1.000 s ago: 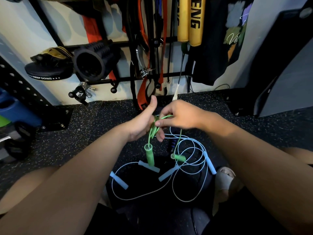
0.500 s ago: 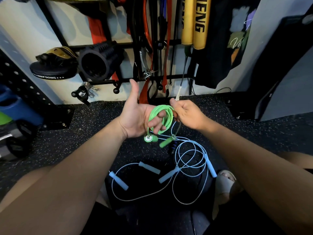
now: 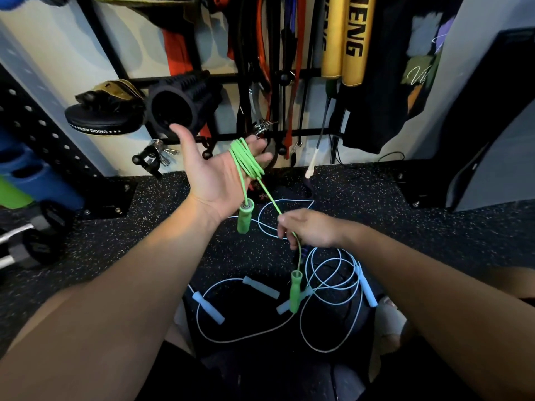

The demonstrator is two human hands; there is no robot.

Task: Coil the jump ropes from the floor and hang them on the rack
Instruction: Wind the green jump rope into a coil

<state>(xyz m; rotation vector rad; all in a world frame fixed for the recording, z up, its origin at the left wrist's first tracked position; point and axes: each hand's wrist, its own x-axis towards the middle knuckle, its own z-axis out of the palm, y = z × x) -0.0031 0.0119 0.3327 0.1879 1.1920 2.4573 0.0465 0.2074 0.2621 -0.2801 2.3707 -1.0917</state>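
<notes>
A green jump rope [image 3: 246, 160] is coiled in several loops around the fingers of my left hand [image 3: 212, 172], held palm up in front of the rack. One green handle [image 3: 244, 218] dangles below that palm. My right hand [image 3: 309, 230] pinches the rope's loose end lower down, stretched taut from the coil, and the second green handle [image 3: 296, 290] hangs under it. Pale blue jump ropes [image 3: 324, 273] with light blue handles lie tangled on the dark floor beneath. The black wall rack [image 3: 307, 133] stands behind my left hand.
Straps, bands, yellow pads [image 3: 344, 39] and a black shirt [image 3: 405, 68] hang on the rack. A black foam roller [image 3: 179, 102] and a focus pad [image 3: 104, 117] rest on its left pegs. Dumbbells [image 3: 31, 241] lie at the left. My knees and a foot flank the ropes.
My left hand has risen toward the rack and turned palm up with the coil on its fingers. My right hand has dropped and pulled the rope's end taut, so one handle now hangs lower.
</notes>
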